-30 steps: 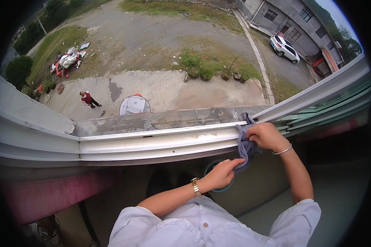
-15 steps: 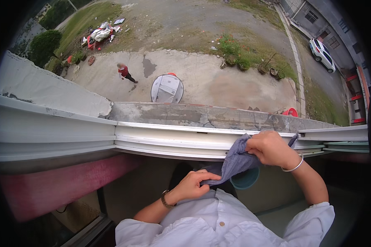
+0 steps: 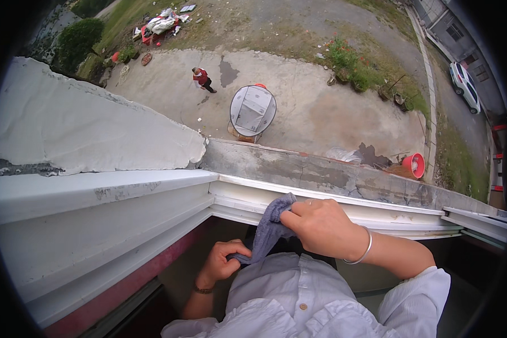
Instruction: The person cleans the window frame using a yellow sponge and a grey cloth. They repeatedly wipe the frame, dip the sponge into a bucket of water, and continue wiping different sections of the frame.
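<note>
A grey-blue cloth (image 3: 268,228) is stretched between my two hands over the inner side of a white window frame (image 3: 366,222). My right hand (image 3: 325,226) grips its upper end, right at the track of the frame; a silver bangle circles that wrist. Lower down and to the left, my left hand (image 3: 224,260) is closed on the cloth's other end, close to my white shirt (image 3: 276,287). Part of the cloth's lower end is hidden in the left fist.
Beyond the frame runs a cracked concrete ledge (image 3: 321,172), with a rough white wall (image 3: 90,124) at left. Far below lie a yard with a person in red (image 3: 201,80), a round table (image 3: 253,111), a red bucket (image 3: 414,164), potted plants (image 3: 349,65) and a white car (image 3: 464,87).
My right hand has moved left along the frame with the cloth. My left hand has drawn left and closed into a fist around the lower end. The view has turned, showing more left wall.
</note>
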Demonstrator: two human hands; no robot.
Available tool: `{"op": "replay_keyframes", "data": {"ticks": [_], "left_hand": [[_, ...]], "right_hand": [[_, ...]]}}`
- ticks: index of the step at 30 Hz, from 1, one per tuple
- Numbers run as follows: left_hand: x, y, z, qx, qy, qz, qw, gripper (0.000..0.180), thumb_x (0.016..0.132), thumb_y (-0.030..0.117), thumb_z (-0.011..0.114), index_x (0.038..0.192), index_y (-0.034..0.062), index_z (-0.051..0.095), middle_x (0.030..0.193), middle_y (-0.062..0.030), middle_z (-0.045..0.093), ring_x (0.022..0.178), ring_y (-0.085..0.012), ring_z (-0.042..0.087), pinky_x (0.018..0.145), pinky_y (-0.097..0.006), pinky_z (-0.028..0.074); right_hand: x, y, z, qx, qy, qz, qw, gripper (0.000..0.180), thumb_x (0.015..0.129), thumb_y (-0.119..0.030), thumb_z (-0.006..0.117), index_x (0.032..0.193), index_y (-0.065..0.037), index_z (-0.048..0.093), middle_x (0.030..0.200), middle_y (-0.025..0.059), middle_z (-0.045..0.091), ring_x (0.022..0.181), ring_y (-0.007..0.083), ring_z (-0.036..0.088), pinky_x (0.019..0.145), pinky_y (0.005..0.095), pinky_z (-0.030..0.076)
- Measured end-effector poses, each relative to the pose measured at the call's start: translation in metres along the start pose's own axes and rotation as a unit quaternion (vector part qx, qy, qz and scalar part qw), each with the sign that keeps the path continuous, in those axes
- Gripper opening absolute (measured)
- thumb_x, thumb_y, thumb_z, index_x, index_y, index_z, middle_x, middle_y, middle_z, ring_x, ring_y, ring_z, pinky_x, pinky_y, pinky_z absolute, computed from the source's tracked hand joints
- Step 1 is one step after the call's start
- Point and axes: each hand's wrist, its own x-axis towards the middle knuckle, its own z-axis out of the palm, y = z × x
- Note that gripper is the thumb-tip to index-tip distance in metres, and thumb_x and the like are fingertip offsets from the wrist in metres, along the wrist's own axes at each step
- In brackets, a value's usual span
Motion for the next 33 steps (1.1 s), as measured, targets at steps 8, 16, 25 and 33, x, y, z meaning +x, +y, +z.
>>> {"op": "replay_keyframes", "data": {"ticks": [8, 16, 25, 33], "left_hand": [[-0.028, -0.004, -0.024, -0.067, 0.154, -0.03, 0.985, 0.047, 0.08, 0.001, 0.059, 0.125, 0.0004, 0.046, 0.101, -0.006, 0.057, 0.094, -0.0097, 0.053, 0.081, -0.025, 0.043], [-0.002, 0.035, 0.013, 0.254, 0.15, -0.022, 0.955, 0.041, 0.073, 0.011, 0.084, 0.104, 0.0006, 0.058, 0.081, -0.0089, 0.063, 0.073, -0.0172, 0.064, 0.066, -0.03, 0.05], [0.065, 0.056, 0.156, 0.306, -0.109, 0.073, 0.943, 0.022, 0.076, 0.008, 0.072, 0.092, -0.001, 0.06, 0.081, -0.0137, 0.061, 0.072, -0.0324, 0.063, 0.063, -0.037, 0.05], [0.137, 0.041, 0.341, 0.098, -0.274, 0.099, 0.952, 0.02, 0.092, 0.015, 0.062, 0.101, -0.0023, 0.062, 0.076, -0.016, 0.06, 0.076, -0.0281, 0.062, 0.074, -0.037, 0.048]], "right_hand": [[0.087, -0.04, 0.064, 0.001, 0.122, -0.042, 0.992, 0.012, 0.077, -0.011, 0.061, 0.087, -0.006, 0.056, 0.075, 0.0109, 0.058, 0.065, 0.0272, 0.066, 0.053, 0.0372, 0.052], [0.05, -0.03, 0.042, -0.006, 0.088, -0.055, 0.995, 0.012, 0.078, -0.011, 0.063, 0.088, -0.006, 0.059, 0.074, 0.0131, 0.063, 0.064, 0.0297, 0.067, 0.051, 0.0395, 0.052], [-0.147, 0.031, -0.03, -0.053, 0.046, 0.086, 0.994, 0.009, 0.078, -0.01, 0.065, 0.087, -0.01, 0.061, 0.071, 0.0096, 0.063, 0.063, 0.0317, 0.065, 0.052, 0.0429, 0.047], [-0.337, 0.053, -0.094, -0.146, 0.064, 0.335, 0.929, 0.008, 0.081, -0.014, 0.068, 0.089, -0.011, 0.069, 0.079, 0.0108, 0.069, 0.075, 0.0325, 0.067, 0.062, 0.0447, 0.05]]}}
